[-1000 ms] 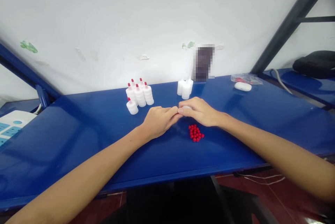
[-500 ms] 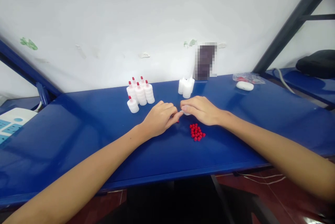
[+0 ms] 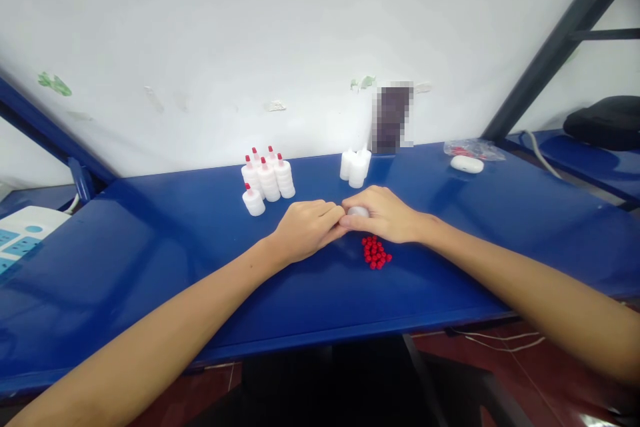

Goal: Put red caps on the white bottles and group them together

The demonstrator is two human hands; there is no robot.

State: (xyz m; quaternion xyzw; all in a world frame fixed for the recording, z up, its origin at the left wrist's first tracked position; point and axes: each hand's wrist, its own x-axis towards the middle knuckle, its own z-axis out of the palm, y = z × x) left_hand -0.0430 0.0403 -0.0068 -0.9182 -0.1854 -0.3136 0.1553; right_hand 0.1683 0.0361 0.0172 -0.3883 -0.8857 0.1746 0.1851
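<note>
My right hand [image 3: 385,215] is closed around a small white squeeze bottle [image 3: 359,212], which lies tipped on its side with its rounded base towards me. My left hand [image 3: 307,230] is pinched shut at the bottle's other end, against the right fingertips. The fingers hide the nozzle and the red cap that showed at the left fingers a moment earlier. Just below my right hand lies a pile of red caps [image 3: 375,254]. At the back left stand several white bottles with red caps [image 3: 269,182]. Behind my hands, a few uncapped white bottles [image 3: 356,170] stand close together.
The blue table [image 3: 300,300] meets a white wall [image 3: 250,47]. A white rounded case [image 3: 467,164] and a clear plastic bag [image 3: 480,150] with red bits lie at the right. A white and blue power strip [image 3: 30,234] sits at the left edge.
Both hands have closed in together. The bottle has turned, so that its base now shows between my right thumb and fingers. The red bit by my left fingers is now hidden.
</note>
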